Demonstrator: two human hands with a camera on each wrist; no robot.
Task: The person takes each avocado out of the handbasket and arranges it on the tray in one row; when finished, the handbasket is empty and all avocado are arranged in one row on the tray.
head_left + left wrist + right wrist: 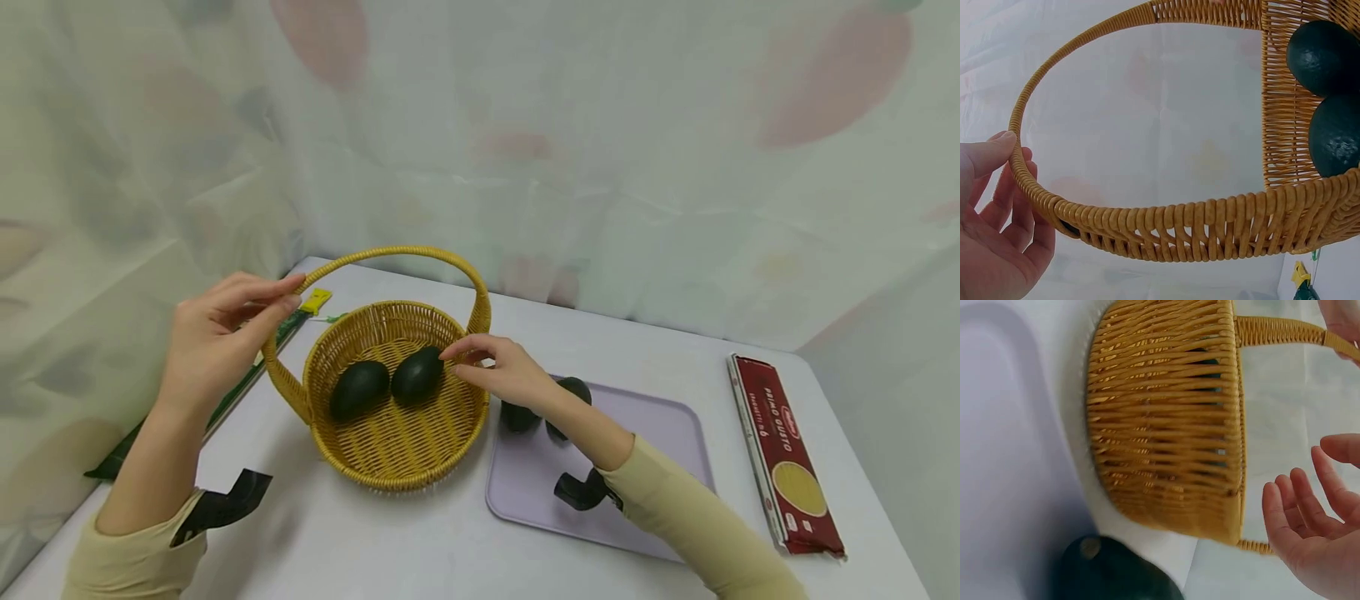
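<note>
the left hand (213, 337) pinches the basket (390, 450) handle on the table; the right hand (498, 367), fingers spread, hovers at the right-hand avocado (417, 375) inside. a loose hold could tip the basket — rolling fruit. two avocados in the basket, two on the tray (660, 433).

We are seeing a woven wicker basket (390, 450), matt, pebbly-skinned avocados (417, 375), a smooth plastic tray (660, 433) and a glossy spaghetti packet (783, 454).

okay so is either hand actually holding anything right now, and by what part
The left hand holds the basket by its handle. The right hand, open beside an avocado, holds nothing.
</note>
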